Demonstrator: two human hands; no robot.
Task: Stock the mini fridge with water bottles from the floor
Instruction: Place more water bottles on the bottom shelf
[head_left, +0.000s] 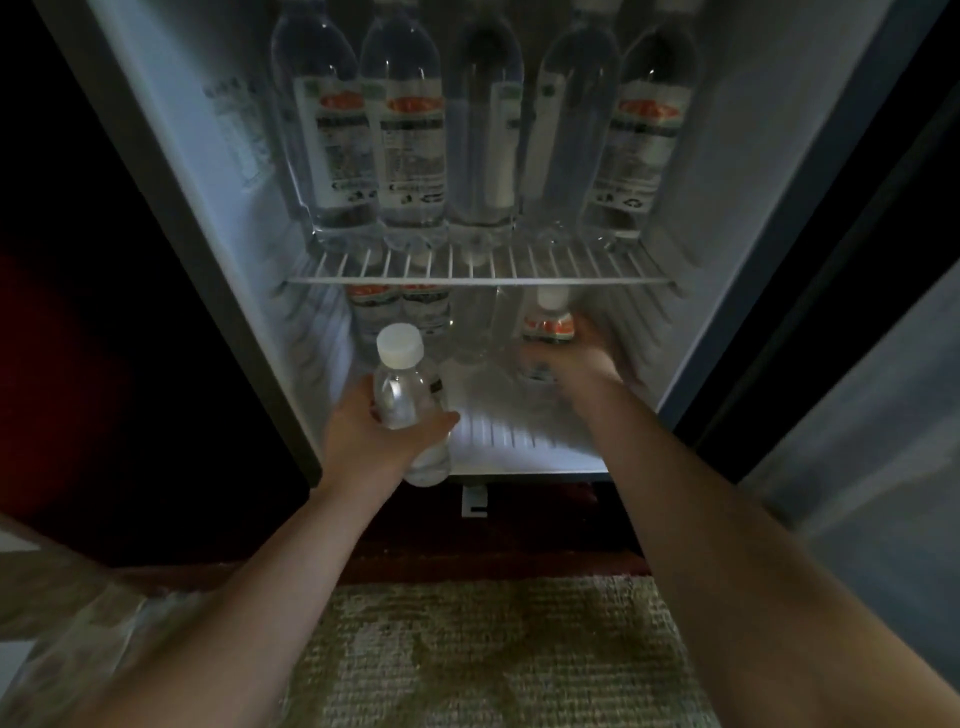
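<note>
The mini fridge (208, 171) stands open in front of me. Several clear water bottles (408, 130) with red-and-white labels stand in a row on its wire shelf (483, 280). More bottles (400, 312) stand at the back left of the lower compartment. My left hand (374, 431) grips a white-capped bottle (402, 384), held upright at the fridge's front edge. My right hand (576, 364) reaches inside the lower compartment at the right, wrapped around another bottle (548, 322) with a red label, which is upright under the shelf.
The fridge door (857, 364) hangs open at the right. A dark cabinet panel (104, 312) borders the left side. A woven rug (493, 649) covers the floor below. Crinkled clear plastic wrap (78, 639) lies at the lower left.
</note>
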